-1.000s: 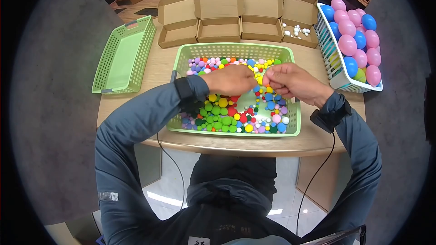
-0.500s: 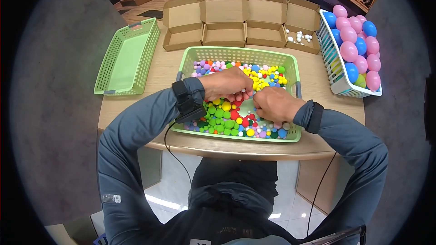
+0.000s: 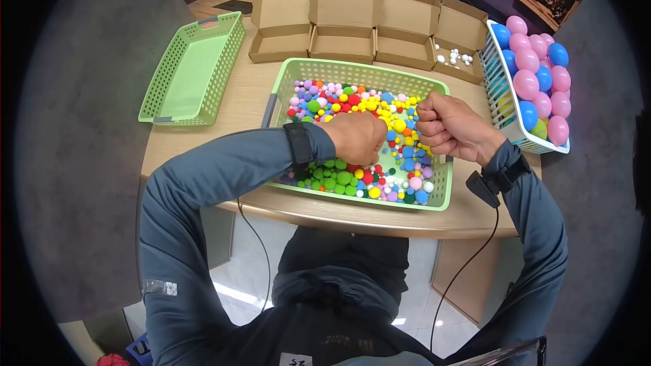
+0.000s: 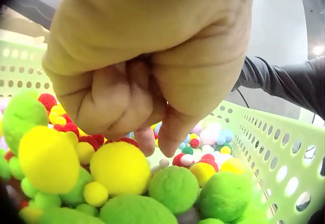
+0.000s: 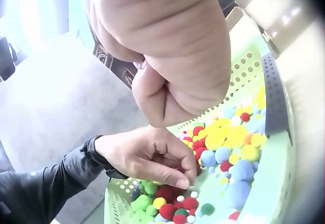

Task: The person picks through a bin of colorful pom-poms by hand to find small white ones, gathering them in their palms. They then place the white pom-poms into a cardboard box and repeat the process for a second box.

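A green perforated basket [image 3: 363, 64] holds many loose pom-poms of mixed colours and sizes. Low over its middle, my left hand [image 3: 359, 137] points its thumb and index finger down, the other fingers curled in toward the palm. Close by those fingertips lies a small white pom-pom [image 4: 163, 163], with large yellow and green pom-poms [image 4: 121, 168] in front. My right hand [image 3: 451, 127] is curled into a fist above the basket's right rim; its palm is hidden. In the right wrist view, the left hand [image 5: 147, 153] appears beyond and below the fist.
Behind the basket stand several open cardboard boxes [image 3: 342, 42]; the rightmost holds small white pom-poms [image 3: 454, 57]. Another green basket [image 3: 193, 78] is at left. A white basket [image 3: 505, 118] of pink and blue balls stands at right. A cable hangs from each wrist camera.
My right hand dips into the basket's right side half a second ago, then rises up and right to the rim. The left hand shifts slightly toward the front and right, fingertips turning down.
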Demonstrator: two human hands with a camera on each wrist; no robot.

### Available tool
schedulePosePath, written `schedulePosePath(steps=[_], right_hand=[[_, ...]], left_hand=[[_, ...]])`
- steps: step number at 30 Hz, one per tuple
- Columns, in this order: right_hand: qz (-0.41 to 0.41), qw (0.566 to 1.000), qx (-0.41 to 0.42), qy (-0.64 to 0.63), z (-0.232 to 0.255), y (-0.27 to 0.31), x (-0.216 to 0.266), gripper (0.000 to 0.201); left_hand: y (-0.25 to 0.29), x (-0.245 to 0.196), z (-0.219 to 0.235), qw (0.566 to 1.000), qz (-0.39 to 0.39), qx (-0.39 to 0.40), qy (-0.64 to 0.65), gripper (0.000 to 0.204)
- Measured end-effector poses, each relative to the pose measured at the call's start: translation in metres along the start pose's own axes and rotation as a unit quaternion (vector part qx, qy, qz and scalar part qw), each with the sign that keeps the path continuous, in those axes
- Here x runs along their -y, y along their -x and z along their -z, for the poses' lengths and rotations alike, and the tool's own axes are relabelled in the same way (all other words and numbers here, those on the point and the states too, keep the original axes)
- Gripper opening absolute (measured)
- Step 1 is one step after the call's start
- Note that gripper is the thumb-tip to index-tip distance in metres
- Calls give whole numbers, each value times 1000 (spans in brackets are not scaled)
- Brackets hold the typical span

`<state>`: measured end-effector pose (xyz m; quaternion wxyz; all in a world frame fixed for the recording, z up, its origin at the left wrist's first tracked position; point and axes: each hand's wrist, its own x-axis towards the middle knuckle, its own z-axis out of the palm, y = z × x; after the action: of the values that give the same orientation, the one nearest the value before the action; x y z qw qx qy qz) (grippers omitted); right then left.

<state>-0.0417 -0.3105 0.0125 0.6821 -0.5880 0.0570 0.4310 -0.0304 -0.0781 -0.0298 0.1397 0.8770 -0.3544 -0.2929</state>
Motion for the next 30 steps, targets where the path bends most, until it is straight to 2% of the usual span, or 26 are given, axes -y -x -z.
schedulePosePath(steps=[2,9,11,12,14,18,19,20,21,22,23,24,25,26,28,29,30], right_hand=[[5,996,-11,-88,1,2,-4,29],[10,990,6,-138,5,9,-15,32],[27,988,7,-150,2,12,-18,20],[28,988,6,-151,3,12,-19,20],[41,987,25,-153,5,10,-22,19],[37,982,12,-185,5,9,-24,23],[39,980,-8,-195,0,11,-22,24],[41,978,-28,-204,-3,12,-21,26],[44,978,-27,-203,-2,11,-21,26],[49,979,-21,-196,1,9,-22,28],[55,981,-13,-188,4,7,-22,30],[58,981,-7,-186,4,6,-20,30],[59,979,-16,-192,5,6,-20,31],[59,978,-25,-198,5,5,-20,33],[65,978,-16,-199,8,4,-17,34],[68,975,-34,-208,8,4,-15,34],[72,972,-54,-217,9,5,-14,35]], left_hand=[[0,-5,1,999,-2,-1,-38,17],[-10,-12,-6,995,-10,-5,-98,14],[-13,-11,-8,993,-37,-32,-110,14],[-14,-10,-9,993,-38,-31,-111,14],[-11,-15,-2,996,-36,2,-79,12],[-22,5,4,997,-75,-18,-22,11],[-21,6,8,990,-3,-3,143,10],[-20,8,13,950,69,10,304,15],[-18,13,21,889,83,77,443,21],[-21,21,23,890,84,73,441,21],[-24,31,23,769,90,141,617,21],[-27,42,22,611,90,199,761,20],[-20,42,28,594,81,180,780,19],[-13,40,31,596,82,176,779,19],[-4,37,36,556,73,74,824,17],[-3,45,36,537,42,78,839,28],[-3,47,36,538,41,76,838,28]])
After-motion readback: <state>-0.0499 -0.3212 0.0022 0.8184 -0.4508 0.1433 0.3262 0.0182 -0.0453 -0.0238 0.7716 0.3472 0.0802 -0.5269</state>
